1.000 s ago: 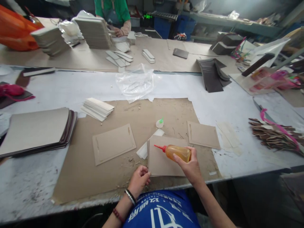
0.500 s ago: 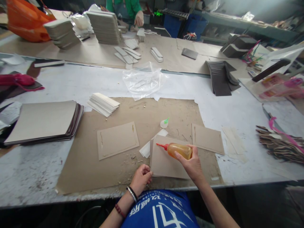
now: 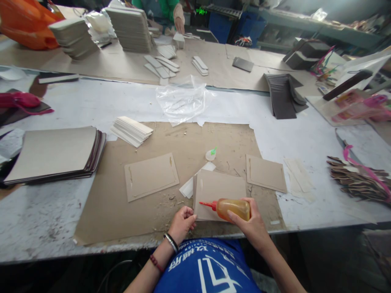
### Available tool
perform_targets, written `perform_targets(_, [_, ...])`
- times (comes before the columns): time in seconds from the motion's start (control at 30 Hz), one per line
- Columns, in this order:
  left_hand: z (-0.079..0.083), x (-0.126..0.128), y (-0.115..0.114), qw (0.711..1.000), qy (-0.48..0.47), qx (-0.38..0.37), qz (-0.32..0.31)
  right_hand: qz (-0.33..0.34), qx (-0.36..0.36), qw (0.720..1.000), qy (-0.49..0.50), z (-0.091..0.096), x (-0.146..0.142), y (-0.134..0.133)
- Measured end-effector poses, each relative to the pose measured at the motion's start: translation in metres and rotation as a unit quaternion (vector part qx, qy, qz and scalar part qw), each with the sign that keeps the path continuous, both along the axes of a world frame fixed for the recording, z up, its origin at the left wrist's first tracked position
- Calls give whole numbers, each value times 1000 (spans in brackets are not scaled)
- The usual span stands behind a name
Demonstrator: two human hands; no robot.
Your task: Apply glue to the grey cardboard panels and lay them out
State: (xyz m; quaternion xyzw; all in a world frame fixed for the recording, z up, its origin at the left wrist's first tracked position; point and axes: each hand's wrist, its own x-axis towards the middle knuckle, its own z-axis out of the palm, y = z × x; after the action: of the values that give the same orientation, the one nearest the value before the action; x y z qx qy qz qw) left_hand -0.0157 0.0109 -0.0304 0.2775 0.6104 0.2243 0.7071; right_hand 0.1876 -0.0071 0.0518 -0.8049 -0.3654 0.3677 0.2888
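Note:
My right hand (image 3: 251, 221) is wrapped round a glue bottle (image 3: 233, 209) of amber liquid, tilted sideways with its red nozzle pointing left. The nozzle tip is at the left part of the top sheet on a small stack of beige cardboard sheets (image 3: 224, 185). A short wet glue line shows above the tip, along that sheet's left edge. At the stack's lower left corner, my left hand (image 3: 183, 219) has curled fingers and its thumb on the edge. Separate cardboard panels with glue lines lie to the left (image 3: 151, 177) and right (image 3: 266, 173). White strips (image 3: 187, 188) poke out beside the stack.
A brown work sheet (image 3: 104, 211) covers the table middle. Around it are a stack of large panels (image 3: 51, 152), white strips (image 3: 131, 131), a plastic bag (image 3: 183, 101), a small white cap with a green tip (image 3: 210, 154) and dark strips (image 3: 357, 179). Across the table, a co-worker's hand (image 3: 179, 19) shows.
My right hand has drawn the glue bottle toward me along the sheet's left edge, leaving a glue line. My left hand stays at the corner. The whole view has shifted slightly.

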Motion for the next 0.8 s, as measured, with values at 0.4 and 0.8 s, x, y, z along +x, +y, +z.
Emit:
perform_targets(0.4, [3,0,0,1000,-1,0,-2,34,-49,998,29,9,1,-21])
perform_targets(0.8, [3,-1,1,1000,10,-1,-6,-9,-11,1000,-15,12,-8,-36])
